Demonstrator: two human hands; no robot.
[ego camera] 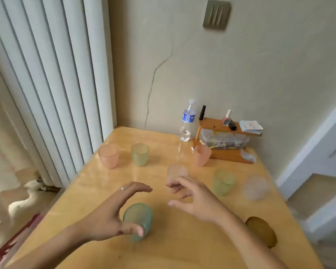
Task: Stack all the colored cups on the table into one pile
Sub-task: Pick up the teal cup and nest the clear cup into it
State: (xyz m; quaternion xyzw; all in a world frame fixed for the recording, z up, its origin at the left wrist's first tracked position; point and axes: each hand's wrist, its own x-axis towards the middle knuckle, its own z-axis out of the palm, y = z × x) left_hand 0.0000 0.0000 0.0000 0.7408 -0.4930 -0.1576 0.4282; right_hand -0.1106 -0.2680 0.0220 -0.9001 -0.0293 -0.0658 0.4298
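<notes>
Setting: wooden desk [182,239] set in a corner, with pale curtains at the left and a cracked wall at the far side; seven cups are scattered singly, none yet nested.
Teal cup [138,220]: nearest cup, upright, mouth up, long axis vertical; it is framed by the left hand [113,216], thumb on its near side and fingers arched over its far side, and contact cannot be told through the blur.
Left hand: spread in a wide C, nothing clamped.
Right hand [192,199]: fingers parted and curled, nothing held; it is reached toward the pale pink cup [177,172], which stands just beyond its fingertips.
Other cups: a pink cup [108,155] and a green cup [140,153] at far left, an orange cup [201,155] by the wooden rack [229,154], a second green cup [223,181] and a frosted cup [256,186] at the right.
Deciding relation: each hand is judged nearer to its own cup, the teal one at near left, the pale pink one at far centre; a vertical lift and drop is called for.
</notes>
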